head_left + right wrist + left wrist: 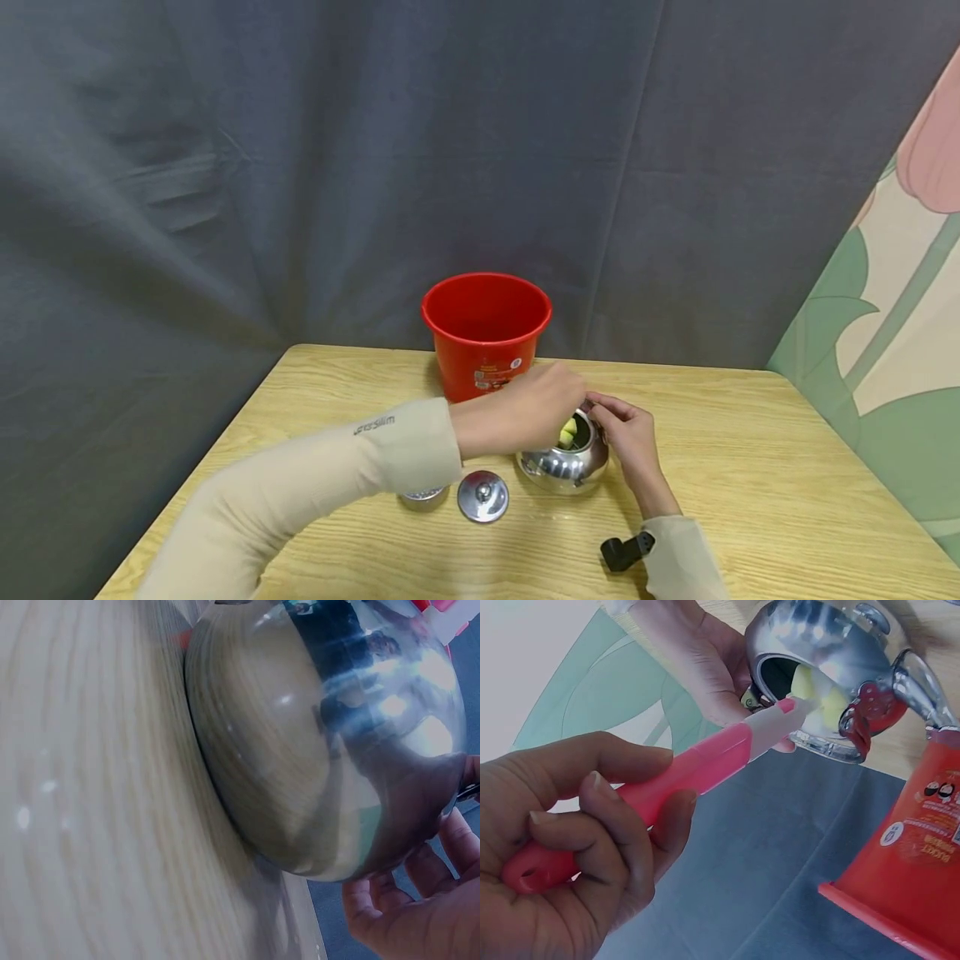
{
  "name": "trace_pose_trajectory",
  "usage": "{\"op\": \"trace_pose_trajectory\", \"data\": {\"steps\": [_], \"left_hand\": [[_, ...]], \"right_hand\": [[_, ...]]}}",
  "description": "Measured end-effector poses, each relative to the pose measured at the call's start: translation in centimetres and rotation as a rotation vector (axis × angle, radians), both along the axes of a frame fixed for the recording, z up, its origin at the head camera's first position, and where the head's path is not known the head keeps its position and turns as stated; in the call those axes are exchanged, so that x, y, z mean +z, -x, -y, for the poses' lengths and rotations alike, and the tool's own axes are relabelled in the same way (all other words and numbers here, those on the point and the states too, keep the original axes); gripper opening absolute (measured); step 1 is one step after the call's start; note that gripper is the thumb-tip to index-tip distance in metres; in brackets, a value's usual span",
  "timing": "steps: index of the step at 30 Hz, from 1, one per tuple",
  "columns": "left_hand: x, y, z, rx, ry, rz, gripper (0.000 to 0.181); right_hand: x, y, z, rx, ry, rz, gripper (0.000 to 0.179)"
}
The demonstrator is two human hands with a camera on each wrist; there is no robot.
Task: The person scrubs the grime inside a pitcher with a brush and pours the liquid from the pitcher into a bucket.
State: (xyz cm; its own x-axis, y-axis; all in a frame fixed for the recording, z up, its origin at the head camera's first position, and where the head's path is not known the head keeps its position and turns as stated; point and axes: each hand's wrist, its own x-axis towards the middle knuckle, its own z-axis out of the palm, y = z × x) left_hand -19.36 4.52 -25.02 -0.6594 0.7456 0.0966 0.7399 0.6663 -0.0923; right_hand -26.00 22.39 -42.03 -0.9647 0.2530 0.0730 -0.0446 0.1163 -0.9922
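A shiny round metal teapot (564, 473) stands on the table, its mouth uncovered. Inside it lie pale yellow-green pieces (831, 701). My left hand (592, 832) grips a tool with a pink and white handle (697, 761). The tool's tip is at the teapot's mouth; its exact shape is hard to make out. In the head view the tool is hidden behind my left hand (536, 408). My right hand (630, 437) holds the teapot near its rim and dark handle, fingertips touching the metal side in the right wrist view.
A red bucket (487, 358) stands behind the teapot. Left of the teapot lie a round metal lid (483, 497) with a knob and a small metal container (424, 498), partly covered by my left sleeve. A dark curtain (465, 142) hangs behind the wooden table (750, 475).
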Motion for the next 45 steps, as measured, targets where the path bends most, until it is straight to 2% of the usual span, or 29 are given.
{"op": "trace_pose_trajectory", "data": {"steps": [4, 14, 20, 27, 33, 41, 45], "left_hand": [[-0.3, 0.0, 0.6, 0.01, -0.027, 0.003, 0.009], [-0.8, 0.2, 1.6, 0.068, -0.074, 0.029, 0.013], [-1.2, 0.2, 2.3, 0.145, -0.155, 0.139, 0.022], [-1.9, 0.2, 3.2, 0.138, -0.221, 0.14, 0.028], [-2.3, 0.4, 3.9, 0.159, -0.298, 0.211, 0.033], [-2.5, 0.8, 4.8, 0.147, -0.351, 0.204, 0.025], [-2.7, 1.0, 5.2, 0.171, -0.386, 0.231, 0.011]], "right_hand": [[0.0, -0.1, -0.1, 0.016, -0.002, 0.0, 0.029], [-0.1, 0.0, -0.1, 0.021, -0.004, -0.003, 0.029], [0.0, 0.0, -0.1, 0.023, 0.005, -0.005, 0.029], [0.0, -0.2, -0.2, 0.023, 0.006, -0.001, 0.029], [0.0, -0.2, -0.2, 0.026, -0.011, -0.007, 0.029], [-0.1, -0.2, -0.1, 0.02, -0.02, -0.008, 0.029], [0.0, -0.3, -0.2, 0.022, -0.028, -0.007, 0.03]]}}
